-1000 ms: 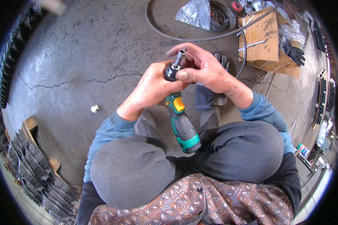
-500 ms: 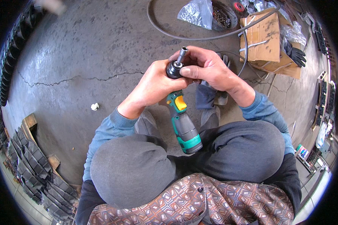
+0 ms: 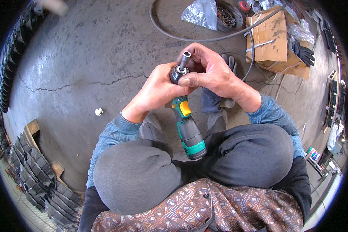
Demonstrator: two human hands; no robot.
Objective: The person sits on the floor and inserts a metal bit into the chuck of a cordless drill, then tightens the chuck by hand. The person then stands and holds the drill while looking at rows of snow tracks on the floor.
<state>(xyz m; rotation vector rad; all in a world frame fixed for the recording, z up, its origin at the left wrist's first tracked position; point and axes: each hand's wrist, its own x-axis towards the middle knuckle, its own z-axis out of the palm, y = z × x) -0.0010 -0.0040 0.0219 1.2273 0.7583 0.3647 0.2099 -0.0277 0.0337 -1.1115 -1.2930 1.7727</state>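
Note:
A green and black cordless driver with a yellow trigger hangs between my knees, its battery end toward me. My left hand wraps around its upper part, just below the black chuck. From the chuck a silver socket bit sticks up, its hollow end showing. My right hand is closed at the chuck, with the thumb against the collar beside the bit. Its curled fingers lie behind the bit and are partly hidden.
A dark hose loops across the floor ahead. Beyond it are a clear plastic bag and a round tub of small parts. An open cardboard box stands at right with a black glove. Stacked dark parts lie at left.
The driver's head has tipped slightly toward me, so the bit's open end shows more. My right thumb and fingers have shifted a little around the chuck. My left hand keeps its grip.

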